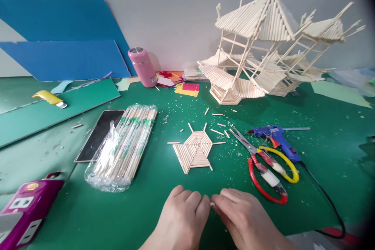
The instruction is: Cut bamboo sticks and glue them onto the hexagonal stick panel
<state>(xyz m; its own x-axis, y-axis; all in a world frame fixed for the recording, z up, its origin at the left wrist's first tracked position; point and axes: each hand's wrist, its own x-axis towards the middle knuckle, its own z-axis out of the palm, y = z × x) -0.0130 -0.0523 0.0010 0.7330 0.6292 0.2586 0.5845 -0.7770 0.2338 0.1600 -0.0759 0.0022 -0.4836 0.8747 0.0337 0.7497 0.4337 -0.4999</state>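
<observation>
My left hand (184,216) and my right hand (241,215) are close together near the table's front edge, fingers curled. Between their fingertips shows the pale end of a thin wooden stick (212,204); the rest of it is hidden by the fingers. Just beyond them lies a flat web-shaped panel of glued wooden sticks (199,150), with stick ends jutting from its corners. To the right of this panel are scissors (249,146) with one red and one yellow handle, lying open. A blue glue gun (274,136) rests behind the scissors.
A plastic pack of sticks (125,146) overlaps a dark tablet-like slab (101,133) on the left. A purple power strip (32,207) sits front left. At the back stand a pink flask (143,68) and a stick-built pavilion (249,58). A yellow cutter (49,97) lies far left.
</observation>
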